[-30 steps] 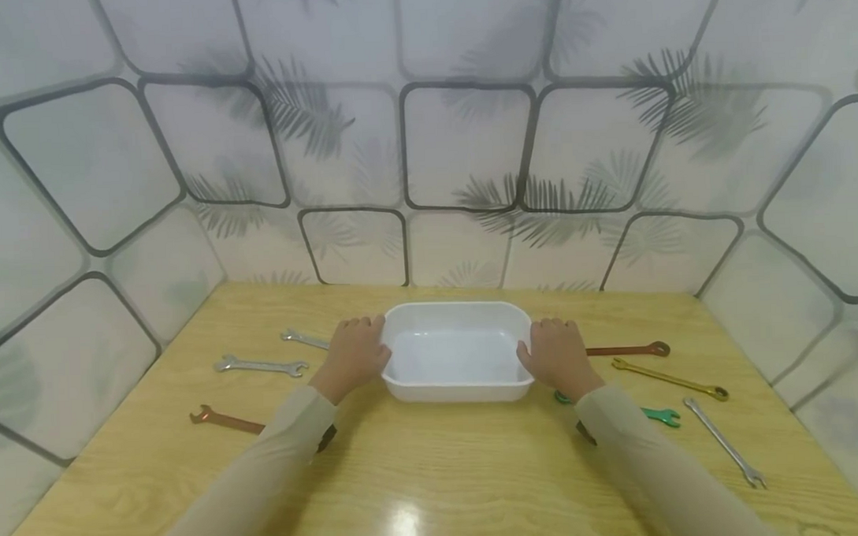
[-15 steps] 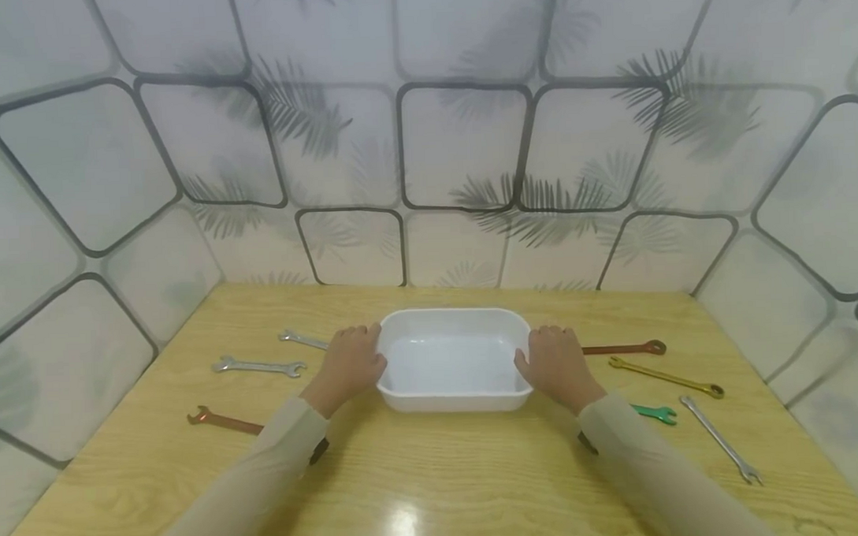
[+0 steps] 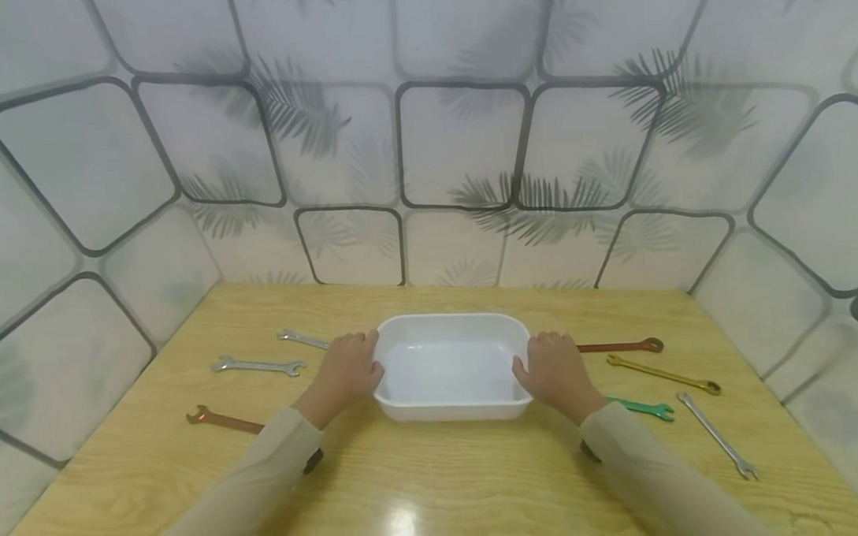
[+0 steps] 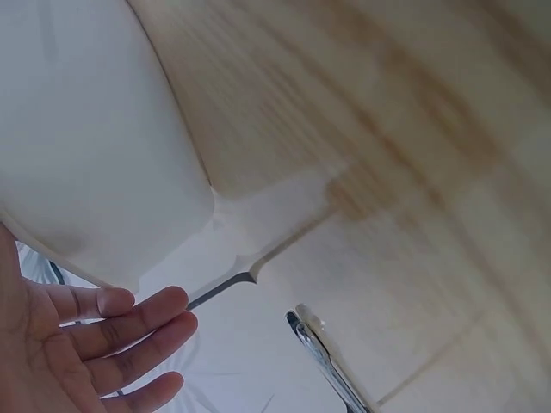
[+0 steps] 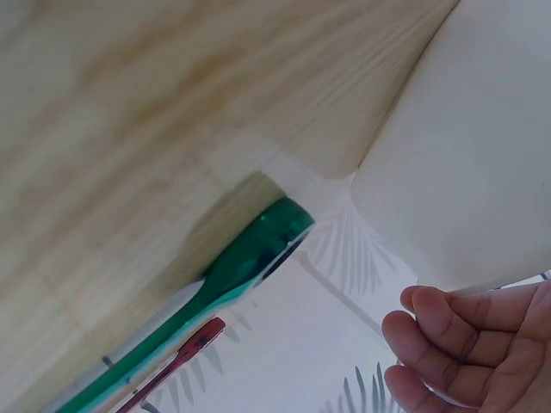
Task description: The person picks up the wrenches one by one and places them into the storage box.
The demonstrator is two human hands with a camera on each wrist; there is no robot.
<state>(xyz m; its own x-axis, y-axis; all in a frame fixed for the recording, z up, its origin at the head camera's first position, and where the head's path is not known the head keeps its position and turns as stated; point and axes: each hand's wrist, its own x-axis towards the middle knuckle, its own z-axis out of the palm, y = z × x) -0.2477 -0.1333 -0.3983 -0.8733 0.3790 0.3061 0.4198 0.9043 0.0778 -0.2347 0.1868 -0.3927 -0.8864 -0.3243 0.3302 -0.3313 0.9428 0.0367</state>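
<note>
A white rectangular plastic basin (image 3: 454, 413) with rounded corners sits in the middle of the wooden table, its inside facing up with nothing in it. My left hand (image 3: 345, 375) holds its left end, thumb by the rim and fingers along the outer side. In the left wrist view the fingers (image 4: 129, 340) reach under the basin's lip, slightly bent. On the opposite end my right hand (image 3: 556, 374) grips the rim in the same way. The right wrist view has its curled fingers (image 5: 448, 344) beneath the lip.
Left of the basin lie silver wrenches (image 3: 258, 367) and a copper-coloured wrench (image 3: 225, 420). To the right are a red wrench (image 3: 619, 346), a gold one (image 3: 663, 373), a green one (image 3: 643, 407) and a silver one (image 3: 719, 437). A patterned wall (image 3: 464, 243) borders the table's back and sides.
Both hands have drawn the basin a little toward the person and slightly left. More of the green wrench is now uncovered than half a second ago.
</note>
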